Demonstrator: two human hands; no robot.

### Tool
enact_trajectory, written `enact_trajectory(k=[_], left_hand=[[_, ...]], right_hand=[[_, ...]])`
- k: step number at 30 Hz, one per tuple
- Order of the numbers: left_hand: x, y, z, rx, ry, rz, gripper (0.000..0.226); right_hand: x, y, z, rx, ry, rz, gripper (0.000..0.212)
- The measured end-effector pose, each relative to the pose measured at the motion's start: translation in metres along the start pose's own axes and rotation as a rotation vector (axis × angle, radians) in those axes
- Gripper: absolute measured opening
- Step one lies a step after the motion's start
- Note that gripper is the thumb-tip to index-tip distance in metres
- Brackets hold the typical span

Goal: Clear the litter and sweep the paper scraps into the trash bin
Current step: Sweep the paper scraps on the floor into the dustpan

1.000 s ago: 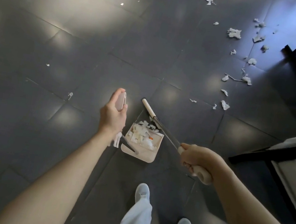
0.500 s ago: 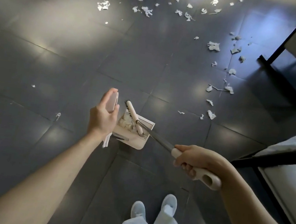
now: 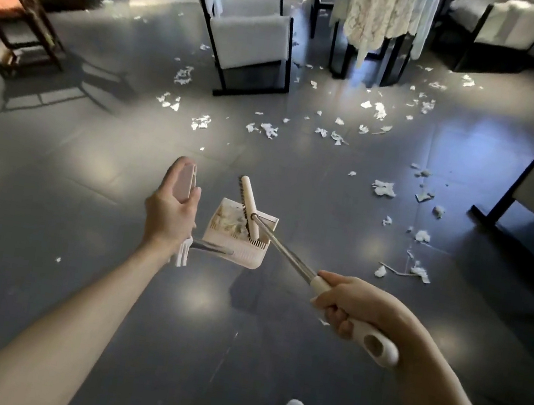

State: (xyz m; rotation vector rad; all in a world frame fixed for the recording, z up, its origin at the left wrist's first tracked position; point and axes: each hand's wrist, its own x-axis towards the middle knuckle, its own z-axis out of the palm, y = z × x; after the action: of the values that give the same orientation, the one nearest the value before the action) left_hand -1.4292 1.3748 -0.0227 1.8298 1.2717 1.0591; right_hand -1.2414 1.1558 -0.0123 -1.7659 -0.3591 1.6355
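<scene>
Grips dustpan (image 3: 238,250) in left hand (image 3: 170,214), held level to keep gathered scraps (image 3: 230,219) inside. Clasps broom (image 3: 281,248) in right hand (image 3: 357,307), head tucked in, pinning load. More scraps strewn across floor (image 3: 92,159) ahead.

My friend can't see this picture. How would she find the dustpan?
Start at the dark tiled floor, then look between the left hand and right hand. The dustpan is the pale, ribbed scoop there, with the broom head lying across it. Unlike the scraps scattered beyond, its paper sits heaped inside.
</scene>
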Motion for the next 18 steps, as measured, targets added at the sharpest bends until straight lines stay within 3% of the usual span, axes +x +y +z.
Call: enact_trajectory(k=[7,13,18], left_hand=[[0.133,0.039,0.041,0.028,0.117,-0.027,0.041],[0.259,0.035,0.063,0.023,0.195,-0.057,0.044],[0.396,-0.008,0.080,0.023,0.236,-0.091,0.047]], right_hand=[[0.065,-0.154,-0.045,-0.010,-0.061,-0.026,0.052],[0.149,-0.275,-0.050,-0.052,-0.142,-0.038,0.022],[0.258,-0.379,-0.042,-0.067,-0.165,-0.013,0.043]])
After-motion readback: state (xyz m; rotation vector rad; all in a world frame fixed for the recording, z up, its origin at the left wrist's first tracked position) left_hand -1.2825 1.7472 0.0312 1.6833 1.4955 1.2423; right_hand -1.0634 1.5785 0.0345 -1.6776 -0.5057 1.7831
